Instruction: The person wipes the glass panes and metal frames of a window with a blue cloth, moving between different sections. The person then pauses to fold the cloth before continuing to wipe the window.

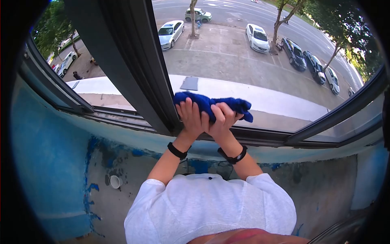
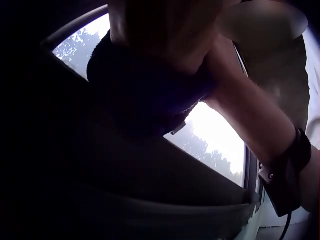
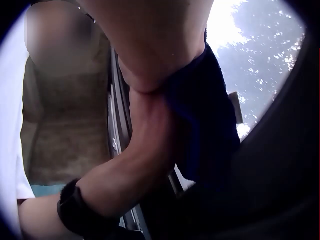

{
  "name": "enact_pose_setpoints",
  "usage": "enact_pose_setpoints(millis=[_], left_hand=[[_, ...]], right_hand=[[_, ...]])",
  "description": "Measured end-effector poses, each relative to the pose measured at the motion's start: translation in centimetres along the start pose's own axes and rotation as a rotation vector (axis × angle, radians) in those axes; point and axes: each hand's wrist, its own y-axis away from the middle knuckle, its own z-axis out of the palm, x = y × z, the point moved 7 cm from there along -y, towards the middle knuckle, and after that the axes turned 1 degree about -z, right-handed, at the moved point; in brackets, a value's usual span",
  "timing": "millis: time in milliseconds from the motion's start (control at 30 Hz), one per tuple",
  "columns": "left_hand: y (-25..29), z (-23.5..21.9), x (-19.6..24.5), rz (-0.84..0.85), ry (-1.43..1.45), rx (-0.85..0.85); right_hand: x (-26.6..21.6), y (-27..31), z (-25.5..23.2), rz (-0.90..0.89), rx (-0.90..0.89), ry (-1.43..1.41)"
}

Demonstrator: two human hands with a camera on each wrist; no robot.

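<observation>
Head view: both hands up at the window, side by side, touching. Left hand (image 1: 191, 118) and right hand (image 1: 223, 118) each have fingers curled over one blue cloth (image 1: 211, 103), tight grip, nothing loose. Cloth is bunched, pressed on the glass (image 1: 227, 61) right above the grip; one tail sticks out past the right hand's side. Dark frame post (image 1: 134, 69) runs diagonally, its base just beside the left hand. Bottom rail (image 1: 260, 136) sits just under both wrists. Black band (image 1: 177, 151) on the left wrist, another band (image 1: 232, 156) on the right. Well below the grip: blue-stained wall (image 1: 57, 162), white cup (image 1: 115, 181) on the floor. Beyond the glass: parked cars (image 1: 257, 37), trees.

Left wrist view: dark, backlit. Left hand (image 2: 155, 35) closed on the cloth (image 2: 145, 95), which hangs as a dark mass under the grip. Right forearm (image 2: 250, 115) crosses next to it, band (image 2: 287, 170) on it. Finger detail unreadable.

Right wrist view: right hand (image 3: 150, 45) wrapped on the cloth (image 3: 205, 115), cloth just beside the grip toward the glass. Left forearm (image 3: 135, 165) touching below, band (image 3: 75, 210) on it.
</observation>
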Motion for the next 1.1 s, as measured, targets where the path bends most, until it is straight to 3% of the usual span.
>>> enact_pose_setpoints(millis=[67,167,233,367,433,467,533,600,667,700,767,867,933,1033,1067,1100], left_hand=[[3.9,0.4,0.0,0.019,-0.005,-0.052],[1.8,0.7,0.7,0.068,-0.017,-0.13],[-3.7,0.4,1.6,0.091,-0.018,-0.126],[-18.4,-0.9,3.8,0.058,0.008,0.098],[-23.2,-0.9,5.0,0.107,0.014,0.214],[-24.3,-0.8,5.8,0.131,0.01,0.256],[-24.2,-1.0,7.9,0.105,-0.025,0.343],[-21.2,0.9,8.8,0.055,0.036,0.142],[-17.4,2.4,10.9,-0.027,0.045,0.104],[-14.2,4.1,11.6,0.019,0.004,-0.007],[-8.1,5.8,13.2,0.007,0.089,-0.008],[3.7,9.5,15.8,0.09,0.055,-0.144],[4.4,9.7,17.8,0.18,-0.049,-0.243],[2.2,10.0,18.7,0.084,0.093,-0.325],[-0.4,9.8,19.1,0.091,0.083,-0.304],[-5.4,8.0,19.8,0.103,0.028,-0.148]], right_hand=[[0.5,4.6,0.1,0.044,-0.058,-0.001],[0.0,1.6,-0.8,0.039,-0.032,0.011],[0.6,-2.9,-1.3,0.055,0.042,-0.012],[0.3,-17.5,-4.0,-0.157,0.218,0.013],[1.0,-21.4,-5.6,-0.225,0.415,-0.05],[1.8,-22.1,-6.1,-0.208,0.427,-0.054],[2.7,-21.8,-7.3,-0.215,0.343,0.036],[4.5,-19.5,-8.3,-0.141,0.245,0.048],[6.6,-16.1,-9.4,-0.086,0.211,0.023],[7.7,-13.8,-9.9,-0.061,0.202,0.013],[10.1,-8.3,-10.9,-0.046,0.131,-0.033],[12.9,-0.4,-12.4,-0.092,0.045,0.011],[13.9,0.8,-13.7,-0.004,0.064,0.046],[14.8,-1.7,-14.6,0.047,0.038,0.052],[14.8,-3.8,-15.0,0.03,0.051,0.048],[14.9,-6.2,-15.3,0.029,0.099,0.005]])
